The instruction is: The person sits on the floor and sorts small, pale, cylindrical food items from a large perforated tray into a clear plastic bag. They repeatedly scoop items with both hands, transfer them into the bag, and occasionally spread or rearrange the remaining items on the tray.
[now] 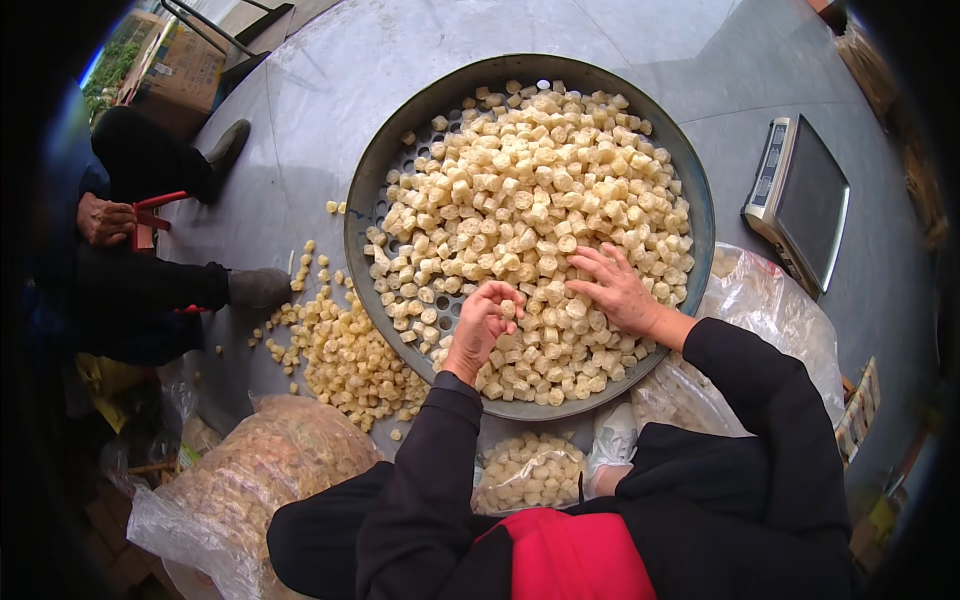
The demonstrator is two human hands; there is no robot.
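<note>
Pale cubes (pixel 520 200): heaped in round perforated tray (pixel 365 200) on the floor; likely light, dry, crumbly; pinch gently by sides; left hand (pixel 482 325) curled, gripping cubes; right hand (pixel 618 290) open, flat on heap.

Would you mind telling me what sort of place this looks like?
Probably an informal food sorting or packing spot on a concrete floor: a big perforated metal pan heaped with pale cut pieces, a digital scale, and filled plastic bags beside it.

Head-worn fisheye, steeply downward, close
</note>
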